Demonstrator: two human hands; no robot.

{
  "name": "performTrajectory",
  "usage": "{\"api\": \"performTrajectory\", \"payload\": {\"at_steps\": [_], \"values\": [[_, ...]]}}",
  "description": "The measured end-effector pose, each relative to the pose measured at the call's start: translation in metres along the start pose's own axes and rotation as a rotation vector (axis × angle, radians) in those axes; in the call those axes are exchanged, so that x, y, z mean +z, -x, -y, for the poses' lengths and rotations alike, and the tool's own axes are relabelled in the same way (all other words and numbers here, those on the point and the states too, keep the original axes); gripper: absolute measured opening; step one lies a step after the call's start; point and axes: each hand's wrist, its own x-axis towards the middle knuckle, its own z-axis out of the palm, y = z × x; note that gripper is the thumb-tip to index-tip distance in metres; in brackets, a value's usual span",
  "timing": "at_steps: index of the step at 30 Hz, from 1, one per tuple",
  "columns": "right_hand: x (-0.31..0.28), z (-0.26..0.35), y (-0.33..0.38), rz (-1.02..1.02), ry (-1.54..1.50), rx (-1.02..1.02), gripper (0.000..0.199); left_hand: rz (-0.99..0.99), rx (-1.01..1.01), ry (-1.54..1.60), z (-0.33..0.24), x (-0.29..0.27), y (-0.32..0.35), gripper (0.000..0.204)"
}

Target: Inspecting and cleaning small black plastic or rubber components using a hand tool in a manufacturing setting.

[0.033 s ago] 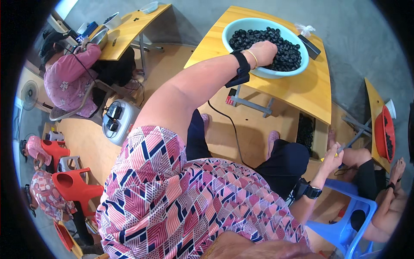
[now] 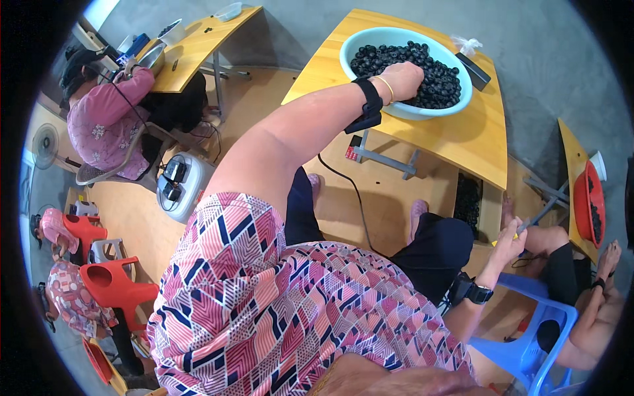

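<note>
A large pale-blue basin [image 2: 404,113] stands on a wooden table, heaped with small round black pieces [image 2: 441,84]. My left hand [image 2: 401,80] reaches into the basin, its fingers curled down against the pieces. The fingertips are hidden, so what they hold does not show. Lower on the right, beside my knee, my right hand [image 2: 507,243] is closed round a slim tool [image 2: 515,236] with yellow parts and what looks like a grey tip. Most of that tool is covered by the fingers.
On the table [image 2: 330,72], a black block [image 2: 474,71] and a clear plastic bag [image 2: 467,45] lie by the basin. Below is a container of black pieces [image 2: 468,206]. A blue stool [image 2: 528,330] and another person's legs are at right; a seated person [image 2: 109,125] works at left.
</note>
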Motion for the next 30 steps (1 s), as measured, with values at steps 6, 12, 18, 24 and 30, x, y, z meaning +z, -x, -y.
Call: {"api": "performTrajectory", "payload": {"at_steps": [6,12,18,24,30], "values": [[0.017,0.048,0.009,0.045,-0.021,-0.071,0.015,-0.182,0.016,0.223,0.014,-0.007,0.006,0.018],[0.048,0.085,0.02,0.259,-0.133,-0.157,0.013,-0.208,-0.116,1.298,0.001,-0.025,0.038,0.021],[0.082,0.14,0.044,0.527,-0.087,-0.319,0.009,-0.056,0.09,2.01,-0.037,-0.032,0.1,0.02],[0.11,0.194,0.058,0.668,-0.159,-0.462,0.01,0.022,0.315,2.142,-0.078,-0.047,0.144,0.027],[0.123,0.208,0.059,0.7,-0.235,-0.734,0.018,-0.012,0.298,2.057,-0.092,-0.052,0.16,0.026]]}}
